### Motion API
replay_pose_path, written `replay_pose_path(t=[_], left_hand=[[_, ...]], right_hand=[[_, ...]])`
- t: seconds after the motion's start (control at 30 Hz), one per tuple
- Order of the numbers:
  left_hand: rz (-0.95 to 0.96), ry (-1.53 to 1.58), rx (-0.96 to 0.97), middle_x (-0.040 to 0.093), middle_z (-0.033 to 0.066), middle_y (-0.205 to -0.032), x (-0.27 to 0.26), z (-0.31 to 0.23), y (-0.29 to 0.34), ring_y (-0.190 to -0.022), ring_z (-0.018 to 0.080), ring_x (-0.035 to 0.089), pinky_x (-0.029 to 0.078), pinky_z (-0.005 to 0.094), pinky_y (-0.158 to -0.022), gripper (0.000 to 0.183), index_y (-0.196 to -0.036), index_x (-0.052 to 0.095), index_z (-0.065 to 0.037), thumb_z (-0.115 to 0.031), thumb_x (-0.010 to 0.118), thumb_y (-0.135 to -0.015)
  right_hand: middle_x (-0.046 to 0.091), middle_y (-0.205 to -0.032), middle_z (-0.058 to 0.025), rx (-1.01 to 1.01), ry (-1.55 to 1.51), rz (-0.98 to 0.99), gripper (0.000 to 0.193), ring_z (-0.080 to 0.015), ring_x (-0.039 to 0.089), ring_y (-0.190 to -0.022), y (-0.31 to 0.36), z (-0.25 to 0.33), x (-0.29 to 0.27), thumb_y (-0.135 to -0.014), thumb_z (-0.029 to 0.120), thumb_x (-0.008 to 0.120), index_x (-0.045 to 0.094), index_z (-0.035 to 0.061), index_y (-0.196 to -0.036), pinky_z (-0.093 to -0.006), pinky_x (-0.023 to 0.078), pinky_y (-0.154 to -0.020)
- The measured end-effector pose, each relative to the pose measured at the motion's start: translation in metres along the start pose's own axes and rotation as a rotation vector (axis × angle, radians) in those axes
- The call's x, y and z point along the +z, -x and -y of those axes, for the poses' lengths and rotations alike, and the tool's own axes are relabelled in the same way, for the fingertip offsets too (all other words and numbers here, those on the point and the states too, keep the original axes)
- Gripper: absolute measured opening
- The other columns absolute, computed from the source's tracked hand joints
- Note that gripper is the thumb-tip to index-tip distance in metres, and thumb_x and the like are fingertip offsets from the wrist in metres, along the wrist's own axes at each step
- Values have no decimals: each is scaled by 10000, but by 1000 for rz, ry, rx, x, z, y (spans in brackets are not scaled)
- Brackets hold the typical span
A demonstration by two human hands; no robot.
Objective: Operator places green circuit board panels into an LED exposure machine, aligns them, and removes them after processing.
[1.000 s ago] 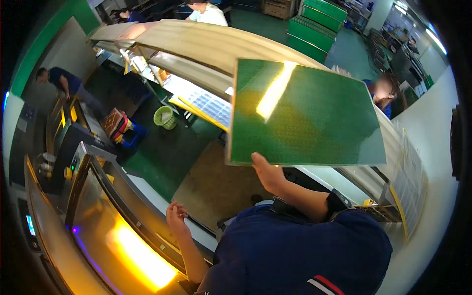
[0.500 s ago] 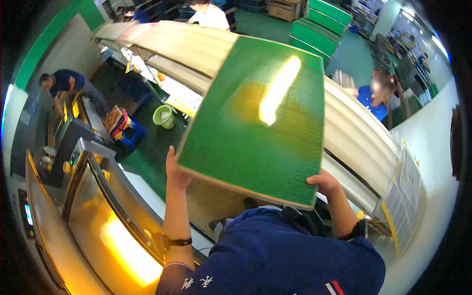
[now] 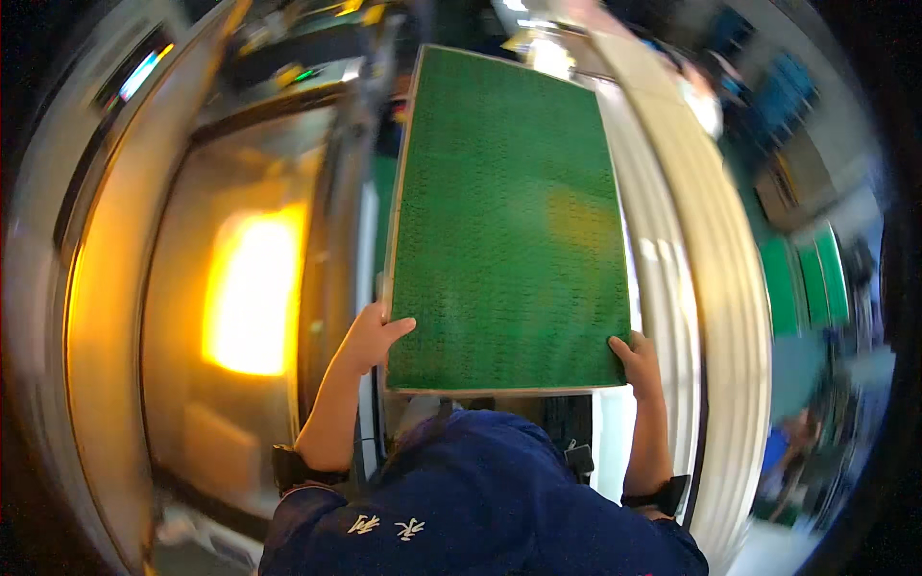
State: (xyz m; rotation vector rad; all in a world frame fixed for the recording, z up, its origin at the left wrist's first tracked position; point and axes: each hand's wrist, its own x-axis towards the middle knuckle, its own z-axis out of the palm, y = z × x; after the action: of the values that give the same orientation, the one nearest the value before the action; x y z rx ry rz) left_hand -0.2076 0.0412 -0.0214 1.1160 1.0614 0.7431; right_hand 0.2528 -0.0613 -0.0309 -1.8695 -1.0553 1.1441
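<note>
A large green circuit board panel, rectangular with fine dark rows and a pale edge, is held up in front of me with its face toward me. My left hand grips its left edge near the lower corner, thumb on the face. My right hand holds the lower right edge in the same way, thumb over the front. The fingers of both hands are mostly hidden behind the panel.
To my left stands a machine with a brightly lit amber window in a metal frame. A long cream ribbed surface runs along my right. Beyond it are green stacked panels and a blurred person.
My view has swung left, so the lit machine now stands beside me. The panel has turned with me and is straighter. Both hands keep hold of it, the left now higher along the edge.
</note>
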Motion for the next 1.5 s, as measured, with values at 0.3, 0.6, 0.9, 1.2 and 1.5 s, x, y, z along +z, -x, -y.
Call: replay_pose_path(t=[0.3, 0.6, 0.9, 1.2, 1.5], left_hand=[[-799, 551, -52, 662, 80, -1053, -112, 112, 231, -957, 161, 624, 514, 318, -835, 291, -1187, 596, 24, -83, 594, -916], [-1623, 269, -518, 547, 173, -1276, -121, 190, 308, -1198, 292, 522, 408, 433, -1029, 515, -1345, 476, -8, -237, 646, -916], [-1380, -862, -908, 123, 129, -1610, -122, 201, 191, -1464, 431, 82, 33, 752, -1074, 805, -1540, 225, -287, -700, 438, -883], [-1367, -896, -902, 79, 94, -1622, -146, 208, 186, -1467, 435, 55, 35, 747, -1079, 799, -1538, 221, -316, -700, 452, -877], [-1660, -1042, -739, 299, 165, -1543, -111, 220, 173, -1418, 448, 229, 67, 741, -1073, 803, -1497, 323, -138, -636, 493, -890]], right_hand=[[672, -1013, -73, -273, 74, 853, 330, -129, 617, -886, -106, 124, 309, -939, 185, 603, 602, -59, -1161, -296, 491, -800], [672, -1038, -103, -307, 383, 1403, 416, -175, 627, -892, -96, 175, 598, -924, 269, 634, 603, -48, -1192, -315, 491, -800], [377, -1474, -237, -1726, 390, 549, 895, -378, 328, -1389, -50, 313, 604, -771, 183, 778, 263, 21, -1484, -441, 245, -1172], [671, -1016, -115, -1993, 266, 452, 412, -228, 643, -989, -9, 592, 521, -792, 281, 768, 644, 58, -1116, -331, 485, -835], [673, -840, -114, -1928, 497, 752, 322, -318, 635, -856, -48, 437, 443, -581, 148, 799, 680, 87, -873, -425, 496, -817]])
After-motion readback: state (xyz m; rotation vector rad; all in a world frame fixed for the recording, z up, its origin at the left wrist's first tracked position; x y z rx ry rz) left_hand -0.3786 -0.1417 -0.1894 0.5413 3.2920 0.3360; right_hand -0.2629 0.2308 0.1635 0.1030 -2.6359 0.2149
